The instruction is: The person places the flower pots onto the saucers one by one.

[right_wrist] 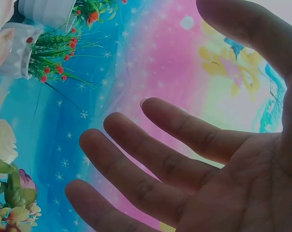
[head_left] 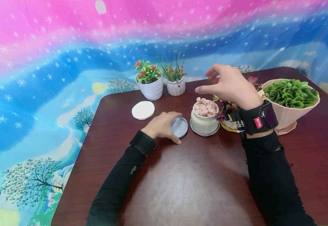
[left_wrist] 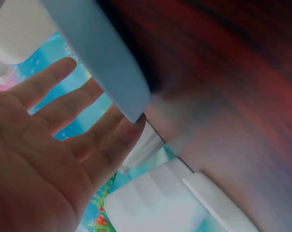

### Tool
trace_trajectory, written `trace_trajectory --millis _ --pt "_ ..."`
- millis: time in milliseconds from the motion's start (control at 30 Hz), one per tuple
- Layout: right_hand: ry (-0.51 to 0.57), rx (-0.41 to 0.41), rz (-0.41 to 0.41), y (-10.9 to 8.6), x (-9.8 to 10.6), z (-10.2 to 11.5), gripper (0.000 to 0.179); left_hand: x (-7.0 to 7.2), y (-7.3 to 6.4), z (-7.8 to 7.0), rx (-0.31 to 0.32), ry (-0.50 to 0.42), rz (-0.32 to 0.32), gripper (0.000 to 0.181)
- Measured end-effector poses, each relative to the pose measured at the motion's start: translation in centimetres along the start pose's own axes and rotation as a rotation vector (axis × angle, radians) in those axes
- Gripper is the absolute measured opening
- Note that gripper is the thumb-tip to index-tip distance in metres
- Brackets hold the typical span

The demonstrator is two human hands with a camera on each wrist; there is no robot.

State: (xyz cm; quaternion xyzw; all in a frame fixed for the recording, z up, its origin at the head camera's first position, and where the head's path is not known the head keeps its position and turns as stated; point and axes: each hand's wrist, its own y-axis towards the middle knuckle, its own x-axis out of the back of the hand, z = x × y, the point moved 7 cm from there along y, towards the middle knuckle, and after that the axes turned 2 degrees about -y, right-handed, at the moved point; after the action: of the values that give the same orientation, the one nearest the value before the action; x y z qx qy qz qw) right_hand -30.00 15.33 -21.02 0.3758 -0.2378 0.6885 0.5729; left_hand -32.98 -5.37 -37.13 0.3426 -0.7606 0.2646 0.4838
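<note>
My left hand (head_left: pixel 164 125) is spread over a round grey saucer (head_left: pixel 179 127) on the table, thumb on the near side and fingers on the far side. In the left wrist view the saucer (left_wrist: pixel 104 58) stands close to the fairly straight fingers (left_wrist: pixel 114 150), and one fingertip meets its rim. To its right a ribbed cream pot with pale pink flowers (head_left: pixel 205 108) sits on its own saucer. Above and behind that pot hovers my right hand (head_left: pixel 230 83), holding nothing. The right wrist view shows its fingers (right_wrist: pixel 141 181) apart and loosely extended.
A white round saucer (head_left: pixel 143 110) lies to the left. Two white pots, one with orange flowers (head_left: pixel 150 88) and one with red berries (head_left: pixel 176 86), stand behind. Right of the pink flowers are a flower pot on a yellow saucer (head_left: pixel 228 126) and a large pink planter (head_left: pixel 289 113).
</note>
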Motion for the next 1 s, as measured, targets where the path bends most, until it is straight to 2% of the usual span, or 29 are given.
trace_trajectory --millis 133,167,300,367,400,467,700,900,1000 --pt "-0.003 0.011 -0.003 0.0 0.0 0.4 0.077 0.1 0.1 0.2 -0.016 -0.020 0.005 0.111" --pt "-0.004 0.014 -0.004 0.0 0.0 0.5 0.077 -0.4 0.6 1.0 -0.028 -0.030 0.002 0.113" --pt "-0.006 0.021 -0.002 0.1 -0.3 0.6 0.076 -0.7 0.8 1.7 -0.040 -0.034 0.007 0.117" --pt "-0.011 0.017 0.000 0.1 -0.3 0.5 0.076 -0.7 0.7 1.7 -0.020 -0.030 0.019 0.117" --pt "-0.014 0.013 0.002 0.1 -0.3 0.5 0.076 -0.2 0.1 0.9 0.002 -0.023 0.029 0.117" --pt "-0.017 0.011 0.003 0.1 -0.3 0.4 0.076 0.3 -0.4 0.3 0.037 -0.022 0.048 0.117" --pt "0.004 0.017 -0.018 0.2 -0.1 0.0 0.076 0.6 -1.2 1.2 0.118 -0.077 0.092 0.126" --pt "0.129 0.123 -0.142 -0.1 0.1 1.4 0.066 0.3 -1.6 2.4 0.126 -0.100 0.109 0.132" --pt "0.125 0.186 -0.158 1.3 0.2 2.8 0.061 0.3 -1.7 2.8 0.105 -0.110 0.104 0.132"
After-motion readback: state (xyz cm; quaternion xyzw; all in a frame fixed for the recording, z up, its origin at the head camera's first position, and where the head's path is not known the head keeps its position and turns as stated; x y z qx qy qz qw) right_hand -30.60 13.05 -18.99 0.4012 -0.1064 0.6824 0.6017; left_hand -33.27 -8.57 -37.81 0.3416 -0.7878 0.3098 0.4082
